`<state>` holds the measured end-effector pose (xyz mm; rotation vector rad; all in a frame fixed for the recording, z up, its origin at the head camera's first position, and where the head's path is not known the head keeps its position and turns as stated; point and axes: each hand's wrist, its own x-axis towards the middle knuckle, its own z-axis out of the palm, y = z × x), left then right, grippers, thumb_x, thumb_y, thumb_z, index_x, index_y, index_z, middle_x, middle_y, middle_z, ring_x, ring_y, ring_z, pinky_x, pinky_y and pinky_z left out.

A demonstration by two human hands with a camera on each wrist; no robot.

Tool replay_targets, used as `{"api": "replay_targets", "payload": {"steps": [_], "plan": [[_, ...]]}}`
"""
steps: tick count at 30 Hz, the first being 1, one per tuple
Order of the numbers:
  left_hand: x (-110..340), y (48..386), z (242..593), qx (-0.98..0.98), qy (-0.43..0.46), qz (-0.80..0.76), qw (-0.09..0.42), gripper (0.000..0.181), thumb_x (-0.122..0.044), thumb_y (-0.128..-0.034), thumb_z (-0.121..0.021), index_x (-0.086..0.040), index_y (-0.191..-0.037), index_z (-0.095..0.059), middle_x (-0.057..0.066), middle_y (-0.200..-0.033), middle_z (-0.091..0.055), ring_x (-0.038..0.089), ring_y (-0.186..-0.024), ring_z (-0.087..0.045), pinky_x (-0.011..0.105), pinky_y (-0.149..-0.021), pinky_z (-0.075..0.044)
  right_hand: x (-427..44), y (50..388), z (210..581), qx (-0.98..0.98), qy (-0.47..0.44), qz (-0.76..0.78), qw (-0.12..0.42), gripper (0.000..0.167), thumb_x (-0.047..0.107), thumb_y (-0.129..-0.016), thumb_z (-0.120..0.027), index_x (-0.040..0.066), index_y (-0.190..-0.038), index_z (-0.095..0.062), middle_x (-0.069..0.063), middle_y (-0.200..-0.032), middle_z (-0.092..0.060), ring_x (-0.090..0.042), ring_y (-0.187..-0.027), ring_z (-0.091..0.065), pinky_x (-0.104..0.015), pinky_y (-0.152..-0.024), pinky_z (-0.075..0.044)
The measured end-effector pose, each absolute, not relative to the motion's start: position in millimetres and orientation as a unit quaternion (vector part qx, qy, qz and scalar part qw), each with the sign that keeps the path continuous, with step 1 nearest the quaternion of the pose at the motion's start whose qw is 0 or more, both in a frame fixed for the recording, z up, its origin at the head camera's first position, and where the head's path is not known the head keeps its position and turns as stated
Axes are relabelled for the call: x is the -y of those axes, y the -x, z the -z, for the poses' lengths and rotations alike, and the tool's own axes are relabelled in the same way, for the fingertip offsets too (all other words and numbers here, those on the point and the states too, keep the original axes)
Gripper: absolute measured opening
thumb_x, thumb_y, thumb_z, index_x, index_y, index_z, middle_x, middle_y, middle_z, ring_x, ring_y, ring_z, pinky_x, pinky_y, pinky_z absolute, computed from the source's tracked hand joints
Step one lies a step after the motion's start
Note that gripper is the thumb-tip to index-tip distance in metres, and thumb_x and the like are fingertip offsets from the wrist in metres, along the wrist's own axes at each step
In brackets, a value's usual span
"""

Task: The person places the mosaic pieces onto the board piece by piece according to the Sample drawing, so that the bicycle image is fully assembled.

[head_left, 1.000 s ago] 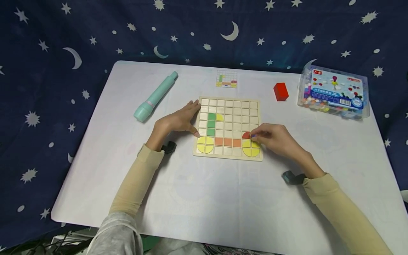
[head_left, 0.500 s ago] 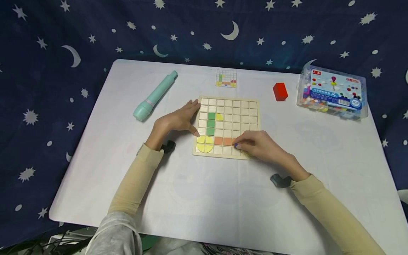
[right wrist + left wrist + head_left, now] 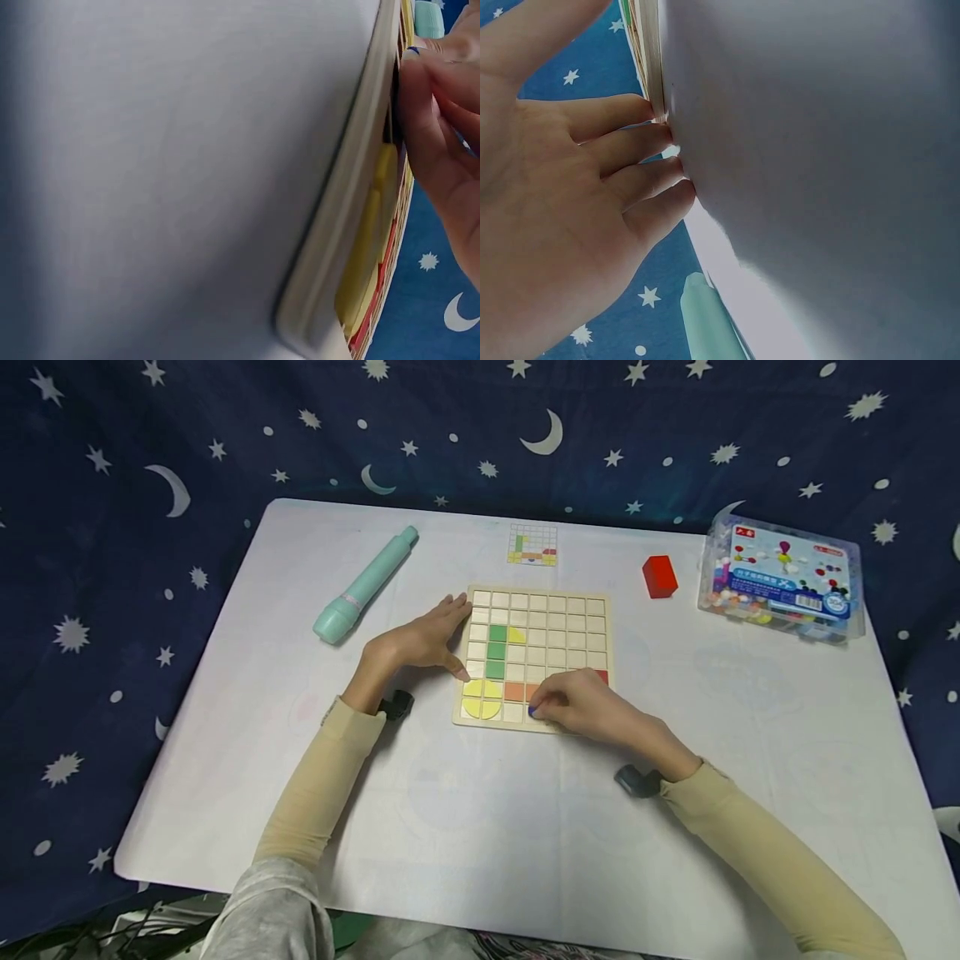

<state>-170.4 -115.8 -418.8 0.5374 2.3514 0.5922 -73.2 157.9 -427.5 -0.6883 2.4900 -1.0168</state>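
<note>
A square wooden grid board (image 3: 566,620) lies mid-table. My left hand (image 3: 420,639) rests against its left edge, thumb near the lower-left yellow pieces (image 3: 482,699). In the left wrist view, the fingers (image 3: 637,150) reach straight to the board's side. Over the front row, my right hand (image 3: 588,706) pinches a small blue piece (image 3: 532,712) between thumb and fingertips. Green squares (image 3: 496,651), a yellow quarter-round (image 3: 516,635), and orange squares (image 3: 514,692) sit in cells. Red (image 3: 602,677) shows past the right hand, which covers the lower-right cells; yellow pieces (image 3: 364,247) there appear in the right wrist view.
Behind the board lies a small printed pattern card (image 3: 532,545). A mint-green tube-shaped object (image 3: 365,585) is at the back left. To the right stand a red block (image 3: 660,577) and a clear plastic box (image 3: 783,577) of colored parts. A starry cloth (image 3: 465,410) hangs behind the table.
My right hand has moved left and slightly toward the front of the board, carrying the blue piece from the right edge to the front row's middle. The left hand has stayed in place.
</note>
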Motion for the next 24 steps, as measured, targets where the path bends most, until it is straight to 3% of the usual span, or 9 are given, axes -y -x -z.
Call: {"api": "replay_targets", "payload": {"steps": [11, 24], "plan": [[113.9, 170.5, 418.6, -0.896, -0.208, -0.227, 0.321, 0.123, -0.030, -0.0797, -0.090, -0.006, -0.166, -0.005, 0.008, -0.174, 0.007, 0.024, -0.161, 0.011, 0.042, -0.131, -0.004, -153.4, 70.3, 428.6, -0.896, 0.252, 0.336, 0.141, 0.006, 0.005, -0.085, -0.083, 0.007, -0.089, -0.080, 0.002, -0.084, -0.074, -0.012, -0.077, -0.062, -0.026, -0.069, -0.053], [113.1, 171.0, 419.1, -0.897, -0.204, -0.225, 0.321, 0.124, -0.029, -0.0790, -0.091, -0.007, -0.166, -0.006, 0.008, -0.174, 0.006, 0.024, -0.161, 0.010, 0.043, -0.131, -0.005, -150.7, 71.8, 428.9, -0.907, 0.207, 0.326, 0.167, 0.015, 0.010, -0.085, -0.083, 0.007, -0.090, -0.069, 0.000, -0.077, -0.062, -0.016, -0.074, -0.056, -0.027, -0.066, -0.050]]}}
